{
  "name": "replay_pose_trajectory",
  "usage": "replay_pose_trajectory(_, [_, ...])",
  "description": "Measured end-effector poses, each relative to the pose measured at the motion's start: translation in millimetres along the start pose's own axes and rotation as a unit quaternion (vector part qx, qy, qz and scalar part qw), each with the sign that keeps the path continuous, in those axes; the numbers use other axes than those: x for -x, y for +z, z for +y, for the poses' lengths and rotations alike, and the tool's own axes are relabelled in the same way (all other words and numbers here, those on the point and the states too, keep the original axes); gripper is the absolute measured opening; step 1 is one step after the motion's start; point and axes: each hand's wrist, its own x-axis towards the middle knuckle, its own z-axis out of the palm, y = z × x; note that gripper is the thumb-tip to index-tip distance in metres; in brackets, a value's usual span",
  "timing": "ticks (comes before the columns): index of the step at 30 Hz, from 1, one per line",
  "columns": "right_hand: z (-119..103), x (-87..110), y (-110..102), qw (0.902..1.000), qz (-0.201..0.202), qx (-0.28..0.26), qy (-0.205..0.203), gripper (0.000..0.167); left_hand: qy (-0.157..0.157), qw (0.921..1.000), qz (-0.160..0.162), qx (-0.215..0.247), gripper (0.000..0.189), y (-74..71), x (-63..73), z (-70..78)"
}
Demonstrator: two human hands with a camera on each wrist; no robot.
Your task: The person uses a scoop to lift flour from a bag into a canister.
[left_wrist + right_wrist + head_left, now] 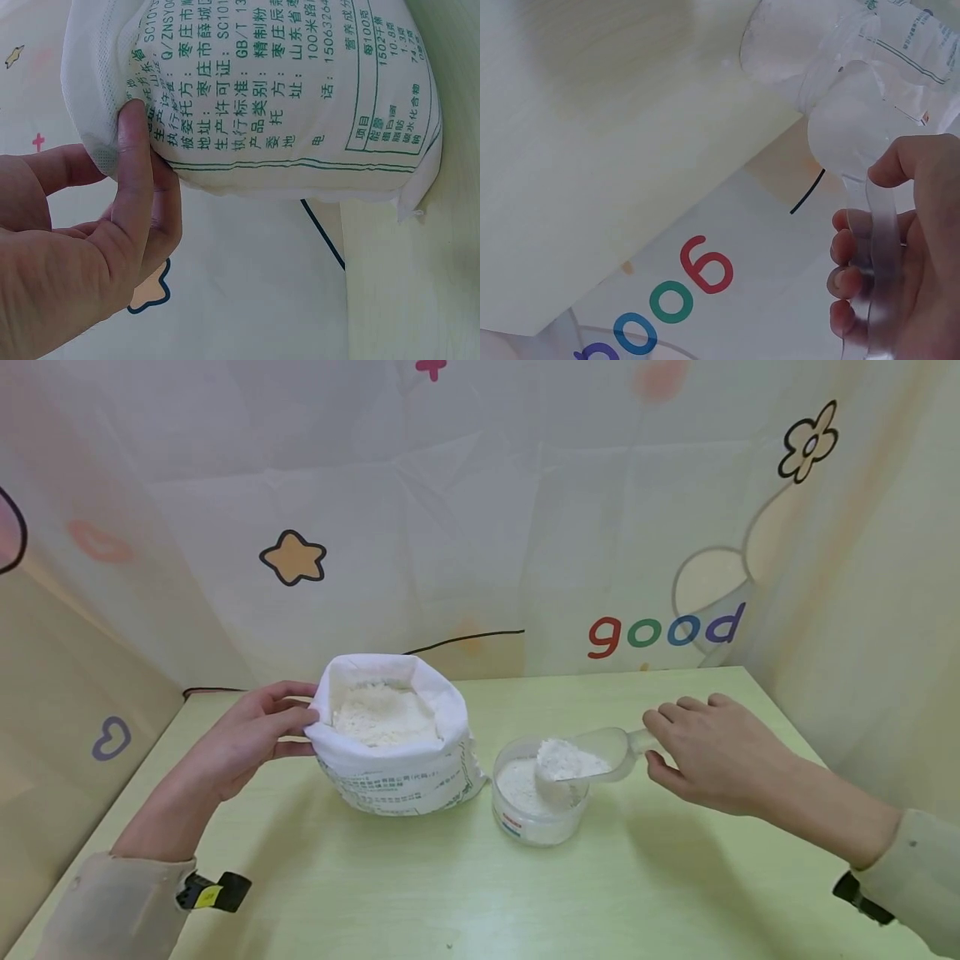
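Note:
A white cloth flour bag [405,777] with green print stands upright, its rolled mouth showing flour [386,714] inside. My left hand [258,731] pinches the bag's folded rim at the left; the left wrist view shows thumb and fingers at that edge. In my right hand [716,760] is the handle of a clear plastic scoop [611,752], fingers curled round it in the right wrist view. The scoop, heaped with flour [562,760], tilts over the right side of a round clear jar [536,831]. White flour also lies inside this jar, right of the bag.
Everything stands on a pale green-yellow table [465,902]. A printed curtain [480,552] with a star, flowers and the word "good" hangs along its back edge and sides. Dark wrist bands [213,892] sit at both sleeves.

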Motion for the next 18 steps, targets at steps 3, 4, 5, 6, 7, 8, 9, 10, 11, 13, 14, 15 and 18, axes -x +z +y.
replay_pose_trajectory(3, [0.6,0.1,-1.5,1.0000,0.001,0.004,-0.002,0.021,0.001,1.0000,0.000,0.001,0.053,0.1,-0.1,0.2])
replay_pose_trajectory(4, [0.8,0.2,-2.1,1.0000,0.002,0.006,-0.003,0.022,0.001,1.0000,0.000,0.001,0.053,0.1,0.0,0.2])
replay_pose_trajectory(5, [1.0,0.2,-2.6,1.0000,0.003,0.007,-0.004,0.022,0.001,1.0000,0.000,0.001,0.053,0.1,-0.1,0.2])
replay_pose_trajectory(6, [1.2,0.2,-3.2,1.0000,0.003,0.006,-0.003,0.021,0.002,1.0000,0.000,0.001,0.053,0.1,-0.1,0.3])
replay_pose_trajectory(7, [1.2,0.0,-3.8,1.0000,0.004,0.006,-0.003,0.021,0.002,1.0000,0.000,0.001,0.053,0.1,-0.1,0.4])
replay_pose_trajectory(8, [1.3,-0.2,-4.4,1.0000,0.003,0.007,-0.003,0.021,0.001,1.0000,0.001,0.001,0.053,0.1,-0.2,0.6])
replay_pose_trajectory(9, [1.2,-0.5,-5.1,1.0000,0.003,0.009,-0.004,0.022,0.000,1.0000,0.001,0.000,0.053,0.0,-0.1,0.6])
replay_pose_trajectory(10, [1.0,-0.8,-5.7,0.9999,0.002,0.010,-0.003,0.022,0.000,1.0000,0.001,-0.001,0.053,0.0,0.0,0.7])
replay_pose_trajectory(11, [0.9,-1.3,-6.4,1.0000,0.000,0.010,-0.002,0.022,0.000,1.0000,0.001,-0.002,0.053,-0.1,0.1,0.7])
replay_pose_trajectory(13, [0.5,-1.9,-7.8,0.9999,-0.004,0.010,0.001,0.022,0.000,1.0000,0.001,-0.003,0.053,0.0,0.3,0.8])
replay_pose_trajectory(14, [0.5,-2.1,-8.2,0.9999,-0.005,0.012,0.001,0.023,0.000,1.0000,0.000,-0.002,0.053,0.1,0.4,0.8])
replay_pose_trajectory(15, [0.3,-2.2,-8.7,0.9999,-0.006,0.012,0.001,0.023,0.000,1.0000,0.000,-0.003,0.053,0.1,0.6,0.7])
replay_pose_trajectory(18, [-0.1,-2.3,-9.1,0.9999,-0.007,0.013,0.002,0.022,0.000,1.0000,0.000,-0.004,0.053,0.4,0.6,0.6])
